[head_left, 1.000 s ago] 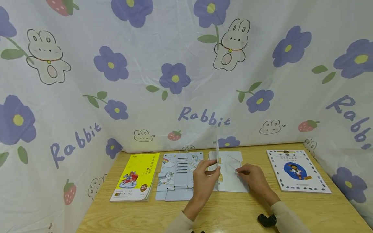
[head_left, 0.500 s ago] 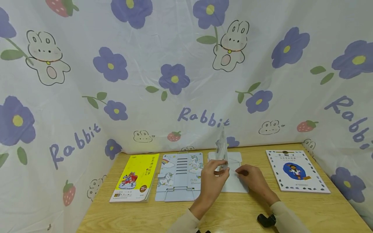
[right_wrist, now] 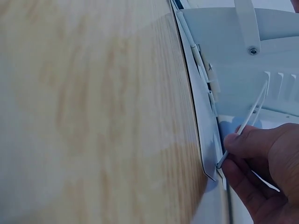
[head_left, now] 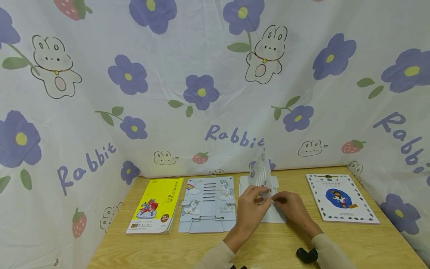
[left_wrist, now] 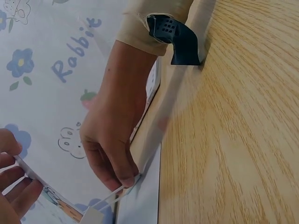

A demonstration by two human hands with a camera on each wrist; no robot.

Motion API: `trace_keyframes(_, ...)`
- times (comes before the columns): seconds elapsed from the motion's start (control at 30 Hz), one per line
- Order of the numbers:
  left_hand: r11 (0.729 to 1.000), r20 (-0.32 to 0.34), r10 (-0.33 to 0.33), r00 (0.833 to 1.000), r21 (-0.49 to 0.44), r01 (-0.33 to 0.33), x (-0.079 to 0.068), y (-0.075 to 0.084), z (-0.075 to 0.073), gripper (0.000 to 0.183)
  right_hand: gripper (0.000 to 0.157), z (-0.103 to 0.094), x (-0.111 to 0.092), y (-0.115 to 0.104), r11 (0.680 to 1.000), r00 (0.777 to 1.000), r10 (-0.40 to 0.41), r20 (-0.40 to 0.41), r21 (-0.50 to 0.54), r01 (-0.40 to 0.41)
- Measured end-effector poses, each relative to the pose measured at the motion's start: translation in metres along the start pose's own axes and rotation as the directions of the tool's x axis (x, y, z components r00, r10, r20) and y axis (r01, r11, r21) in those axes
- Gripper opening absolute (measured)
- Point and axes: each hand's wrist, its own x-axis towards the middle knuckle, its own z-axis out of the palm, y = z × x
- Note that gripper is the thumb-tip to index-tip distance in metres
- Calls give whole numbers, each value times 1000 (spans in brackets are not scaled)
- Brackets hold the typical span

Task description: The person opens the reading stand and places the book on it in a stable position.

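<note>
A metal book stand lies partly unfolded on the table, its pale base plate (head_left: 276,216) flat and its slotted back plate (head_left: 263,172) raised, leaning to the right. My left hand (head_left: 249,212) grips the back plate's near edge between thumb and fingers. Low over the base, my right hand (head_left: 293,209) pinches the thin white wire support (right_wrist: 252,109) between thumb and forefinger. In the right wrist view that wire slants up to the slots in the plate (right_wrist: 222,39). The left wrist view shows both hands close together, the plate's printed face partly hidden by fingers.
A second book stand (head_left: 209,207) with unicorn pictures lies flat to the left. Beyond it is a yellow book (head_left: 156,203), and a white book (head_left: 346,215) lies at the right. A black device (head_left: 306,255) sits at the right sleeve. A printed curtain (head_left: 215,45) hangs behind the table.
My left hand has moved right, swinging the back plate from upright to a rightward lean, its slots now showing. The right hand has stayed nearly in place with the wire.
</note>
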Motion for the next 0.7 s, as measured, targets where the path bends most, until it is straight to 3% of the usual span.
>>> trace_keyframes(0.47, 992, 34, 80, 996, 96, -83, -3, 2, 6, 19, 14, 0, -2, 0, 1000, 1000, -28, -9, -14, 28)
trace_keyframes(0.7, 990, 49, 68, 996, 122, -74, -4, 1, 6, 20, 11, 0, 0, 1, 999, 1000, -27, -7, -20, 27)
